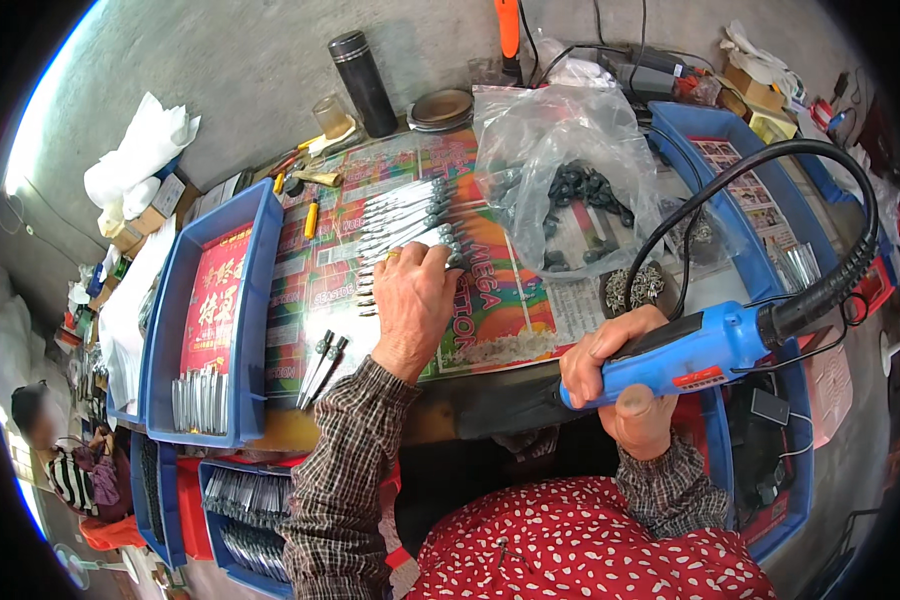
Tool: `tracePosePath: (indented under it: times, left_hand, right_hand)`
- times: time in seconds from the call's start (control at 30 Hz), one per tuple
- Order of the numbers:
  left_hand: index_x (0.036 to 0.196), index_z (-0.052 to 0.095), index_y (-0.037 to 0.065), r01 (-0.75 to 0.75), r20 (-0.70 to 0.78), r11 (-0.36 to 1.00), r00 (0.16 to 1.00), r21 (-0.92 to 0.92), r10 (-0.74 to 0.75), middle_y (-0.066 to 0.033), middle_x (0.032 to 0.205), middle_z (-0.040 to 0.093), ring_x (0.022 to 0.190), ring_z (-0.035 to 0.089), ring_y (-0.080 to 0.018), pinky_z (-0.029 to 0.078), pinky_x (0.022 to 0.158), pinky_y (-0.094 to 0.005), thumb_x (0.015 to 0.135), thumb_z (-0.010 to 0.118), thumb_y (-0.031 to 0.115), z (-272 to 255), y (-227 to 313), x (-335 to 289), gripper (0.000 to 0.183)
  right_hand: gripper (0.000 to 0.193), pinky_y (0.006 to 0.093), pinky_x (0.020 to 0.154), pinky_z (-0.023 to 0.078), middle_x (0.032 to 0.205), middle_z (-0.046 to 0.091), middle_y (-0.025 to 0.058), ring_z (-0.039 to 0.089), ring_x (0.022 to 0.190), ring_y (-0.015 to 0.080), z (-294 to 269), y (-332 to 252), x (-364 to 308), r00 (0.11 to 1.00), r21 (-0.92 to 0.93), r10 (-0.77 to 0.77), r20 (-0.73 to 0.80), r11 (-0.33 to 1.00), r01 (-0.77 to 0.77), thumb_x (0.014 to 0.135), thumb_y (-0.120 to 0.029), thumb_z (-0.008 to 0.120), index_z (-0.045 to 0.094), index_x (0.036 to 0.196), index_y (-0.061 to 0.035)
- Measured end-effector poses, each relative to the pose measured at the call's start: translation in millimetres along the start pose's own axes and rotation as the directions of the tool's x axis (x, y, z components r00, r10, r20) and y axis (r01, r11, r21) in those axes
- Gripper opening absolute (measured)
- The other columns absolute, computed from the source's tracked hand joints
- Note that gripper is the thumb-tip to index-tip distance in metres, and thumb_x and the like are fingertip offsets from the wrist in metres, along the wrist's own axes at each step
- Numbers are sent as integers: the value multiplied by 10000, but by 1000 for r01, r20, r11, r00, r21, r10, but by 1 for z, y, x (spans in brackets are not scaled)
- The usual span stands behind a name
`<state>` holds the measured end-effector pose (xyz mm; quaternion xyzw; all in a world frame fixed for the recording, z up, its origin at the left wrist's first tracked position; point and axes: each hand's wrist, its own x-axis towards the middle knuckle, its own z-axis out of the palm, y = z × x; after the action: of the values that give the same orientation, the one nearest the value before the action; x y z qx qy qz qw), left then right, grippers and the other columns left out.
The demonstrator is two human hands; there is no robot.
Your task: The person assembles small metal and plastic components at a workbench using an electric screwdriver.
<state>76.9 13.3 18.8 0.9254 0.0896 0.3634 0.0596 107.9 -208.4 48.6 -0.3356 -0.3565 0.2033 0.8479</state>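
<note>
My left hand lies over the near end of a row of slim silver metal rods with dark ends on the table. Its fingers are bent together and pressed down among the rods; what they grip is hidden under them. In my right hand is a blue handheld power tool with a thick black cable. My fingers wrap round its body, and its front end points left past the table's near edge. Two more rods with black ends lie apart, left of my left wrist.
A clear plastic bag of dark small parts and a bowl of small metal pieces sit right of the rods. Blue trays flank the table. A black flask stands at the back. Another person is far left.
</note>
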Motion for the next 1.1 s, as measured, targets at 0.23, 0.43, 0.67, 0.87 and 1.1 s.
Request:
tracePosePath:
  times: [0.23, 0.43, 0.67, 0.87, 1.1]
  left_hand:
    - [876, 589, 66, -7, 54, 996, 999, 85, 2, -98, 784, 548, 777, 523, -294, 392, 683, -396, 691, 670, 142, 9, 1, 5, 216]
    - [842, 575, 62, 3, 53, 996, 999, 86, -8, -99, 778, 540, 783, 521, -293, 385, 698, -404, 704, 653, 130, 11, 3, 5, 173]
    - [804, 554, 44, -32, 91, 983, 996, 178, 16, -110, 793, 535, 796, 521, -286, 380, 706, -395, 737, 599, 95, 14, 3, 3, 96]
    - [733, 470, 39, -57, -104, 981, 992, 183, 77, -110, 706, 495, 711, 510, -283, 366, 686, -402, 734, 485, 25, 19, -8, 1, 20]
    - [922, 513, 14, 94, -178, 992, 978, -84, -108, -153, 754, 577, 709, 555, -320, 428, 641, -390, 811, 545, 48, 6, -4, 1, 120]
  right_hand:
    - [430, 291, 544, 442, 652, 513, 73, 516, 590, 158, -4, 4, -2, 1000, 53, -3, -22, 999, 4, 687, -163, 740, 435, 946, -5]
    - [428, 288, 544, 442, 656, 513, 71, 516, 595, 157, -4, 1, -2, 1000, 41, 18, -21, 999, -17, 685, -157, 739, 436, 948, -8]
    - [409, 292, 545, 438, 654, 504, 72, 508, 589, 161, -6, 1, 3, 999, 16, -49, -24, 999, 49, 700, -136, 713, 423, 962, -15]
    - [478, 299, 530, 393, 624, 475, 54, 465, 532, 156, -1, 4, 15, 984, -201, -93, -152, 978, 62, 717, -375, 708, 416, 924, -58]
    - [280, 317, 594, 441, 704, 501, 68, 507, 628, 170, -22, 23, 35, 959, -150, -245, -145, 963, 223, 750, -29, 601, 440, 979, -31]
